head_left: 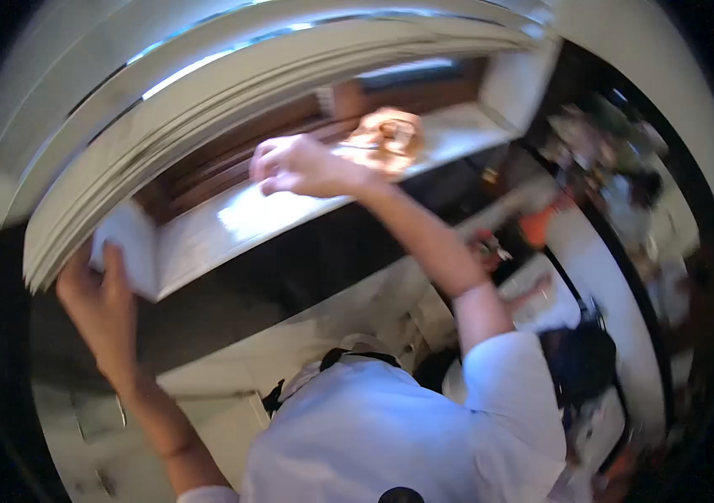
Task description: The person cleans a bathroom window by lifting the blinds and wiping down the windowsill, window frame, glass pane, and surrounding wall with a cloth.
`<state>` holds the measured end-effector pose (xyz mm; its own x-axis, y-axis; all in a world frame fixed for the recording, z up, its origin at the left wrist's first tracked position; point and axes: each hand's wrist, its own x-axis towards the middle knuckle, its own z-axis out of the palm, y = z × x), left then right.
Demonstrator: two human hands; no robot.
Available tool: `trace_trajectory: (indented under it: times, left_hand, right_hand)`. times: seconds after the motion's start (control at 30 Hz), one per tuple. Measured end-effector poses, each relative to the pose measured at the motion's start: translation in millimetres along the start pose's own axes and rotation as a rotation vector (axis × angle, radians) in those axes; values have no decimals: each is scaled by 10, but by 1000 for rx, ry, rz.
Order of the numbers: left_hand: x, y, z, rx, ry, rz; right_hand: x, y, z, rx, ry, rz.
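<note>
A white slatted window blind spans the top of the head view, its lower slats bunched into a thick stack. My left hand is at the stack's left end, fingertips partly hidden at its lower edge and thumb beside the white side wall of the window recess. In front of the window, below the stack, my right hand has its fingers curled in; motion blur hides whatever may be between them. Just right of that hand, an orange-brown object of unclear kind sits on the bright white windowsill.
Below the sill runs a dark band, with pale cabinet fronts beneath. To the right, a blurred counter bears several items, among them an orange thing. A dark round object is near my right side.
</note>
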<state>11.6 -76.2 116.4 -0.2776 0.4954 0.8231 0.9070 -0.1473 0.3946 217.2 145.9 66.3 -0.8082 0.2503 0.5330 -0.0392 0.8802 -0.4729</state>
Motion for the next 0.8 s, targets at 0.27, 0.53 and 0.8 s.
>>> trace_trajectory:
  times: [0.27,0.53,0.8]
  left_hand:
    - [91,-280,76,-42,13,-46]
    - [71,-235,-17,-64,-374,159]
    - [-185,-66,301,-298,-401,310]
  right_hand:
    - [-400,-621,834,307,84,131]
    - [-109,-600,3503,-307,-428,-194]
    - [-391,-555,2309,272,-525,308]
